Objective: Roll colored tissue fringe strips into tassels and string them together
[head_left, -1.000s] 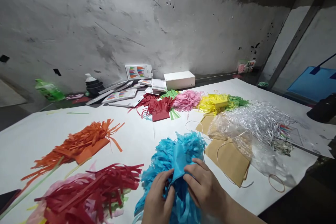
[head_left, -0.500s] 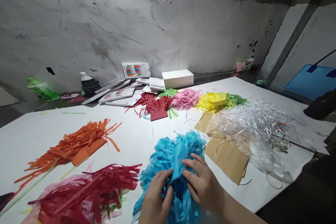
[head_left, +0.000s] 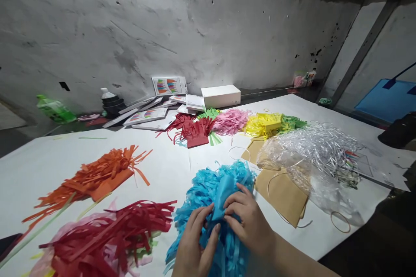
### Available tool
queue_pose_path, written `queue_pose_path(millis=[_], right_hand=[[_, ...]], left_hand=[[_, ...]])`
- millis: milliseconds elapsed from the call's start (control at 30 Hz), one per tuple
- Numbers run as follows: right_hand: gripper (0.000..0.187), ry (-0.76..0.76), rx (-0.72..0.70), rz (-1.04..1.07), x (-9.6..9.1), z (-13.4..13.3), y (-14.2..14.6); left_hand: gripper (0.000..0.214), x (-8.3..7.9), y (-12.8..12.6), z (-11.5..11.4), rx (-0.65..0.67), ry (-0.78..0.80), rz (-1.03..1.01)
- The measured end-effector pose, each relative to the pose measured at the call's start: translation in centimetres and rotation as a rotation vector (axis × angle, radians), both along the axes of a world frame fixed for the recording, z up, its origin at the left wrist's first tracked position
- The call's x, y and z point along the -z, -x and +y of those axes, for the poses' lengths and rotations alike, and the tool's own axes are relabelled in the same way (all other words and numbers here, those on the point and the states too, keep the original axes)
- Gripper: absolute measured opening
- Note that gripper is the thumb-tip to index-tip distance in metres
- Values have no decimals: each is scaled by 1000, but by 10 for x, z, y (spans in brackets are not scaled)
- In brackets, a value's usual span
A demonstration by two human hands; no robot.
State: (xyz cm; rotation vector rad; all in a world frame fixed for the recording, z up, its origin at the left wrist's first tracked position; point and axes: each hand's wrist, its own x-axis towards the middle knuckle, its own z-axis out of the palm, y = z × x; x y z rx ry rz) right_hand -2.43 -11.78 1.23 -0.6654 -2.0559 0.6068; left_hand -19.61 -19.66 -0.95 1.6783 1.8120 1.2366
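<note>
Head view: two bare hands meet over a bundle of bright blue tissue-paper fringe (head_left: pixel 202 188), lying at the near centre of a white-covered tabletop (head_left: pixel 169 162).
Flat band: a smooth, folded blue paper strip (head_left: pixel 225 190) runs along the top of the bundle, between the hands.
Left hand (head_left: pixel 196 240): thumb and forefinger stand slightly apart at the strip's near end; whether paper is pinched between them cannot be told.
Right hand (head_left: pixel 248 218): curled fingertips, close together, touch the strip's right side; whether they clamp it cannot be told.
Left of the bundle: a heap of dark red paper strips (head_left: pixel 107 238) in front, an orange paper-fringe bundle (head_left: pixel 94 177) behind.
Right of the bundle: flat tan paper pieces (head_left: pixel 282 194), partly beneath a crumpled clear plastic bag (head_left: pixel 336 203), with silver tinsel (head_left: pixel 320 143) beyond.
Far edge: red (head_left: pixel 196 132), pink (head_left: pixel 230 122) and yellow (head_left: pixel 263 125) fringe bundles, before a plain white rectangular box (head_left: pixel 221 96).
</note>
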Motion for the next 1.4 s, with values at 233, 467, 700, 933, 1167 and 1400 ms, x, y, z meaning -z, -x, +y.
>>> queue_pose_path(millis=[233,467,700,933,1167,1400], right_hand=[[15,81,-80,-55,-22,15,-9],[19,-300,-22,-380,-18,14,-2],[16,-56,88,-248,-18,16,-1],[16,23,59,-139,-16,4,-4],[24,96,138,51,-7,12,-6],[39,458,536,484,8,48,-43]], left_hand=[[27,-2,10,9,80,-194,250],[23,5,14,9,81,-261,321],[12,1,-10,-3,-141,-394,442],[13,-12,-26,3,-184,-381,656],[10,-14,-20,11,-94,-247,837],[21,-28,20,-13,-77,-473,681]])
